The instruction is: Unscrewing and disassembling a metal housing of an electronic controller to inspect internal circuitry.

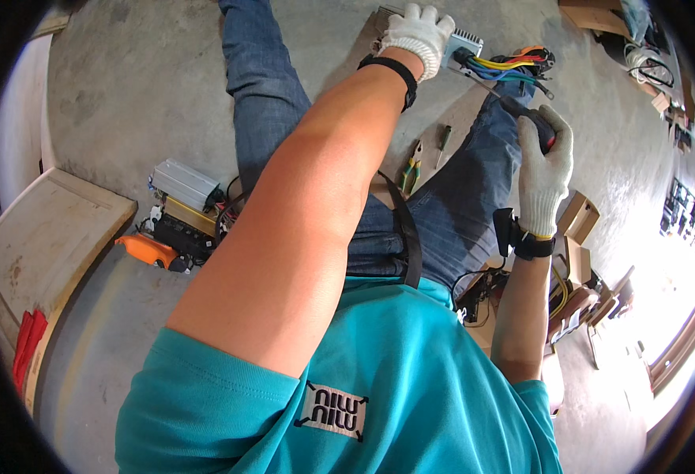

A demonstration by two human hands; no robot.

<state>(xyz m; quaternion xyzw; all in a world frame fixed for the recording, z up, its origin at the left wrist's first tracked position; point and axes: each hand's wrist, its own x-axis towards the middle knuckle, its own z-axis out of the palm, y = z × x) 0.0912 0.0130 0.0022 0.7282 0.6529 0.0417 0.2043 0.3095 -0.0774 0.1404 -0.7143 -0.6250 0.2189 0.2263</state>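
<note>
At the top of the head view my gloved left hand grips a silver finned metal box. Its fingers are closed over the top, and they hide much of the box. A bundle of coloured wires with lug ends comes out of its right side. My gloved right hand is wrapped around the dark and red handle of a screwdriver. The long shaft points up and left, toward the box's wire side; I cannot tell whether the tip touches it.
Between my outstretched legs lie green-handled pliers and a small screwdriver. Left of me are another silver box, an orange tool and a wooden panel. Open cardboard boxes stand at my right.
</note>
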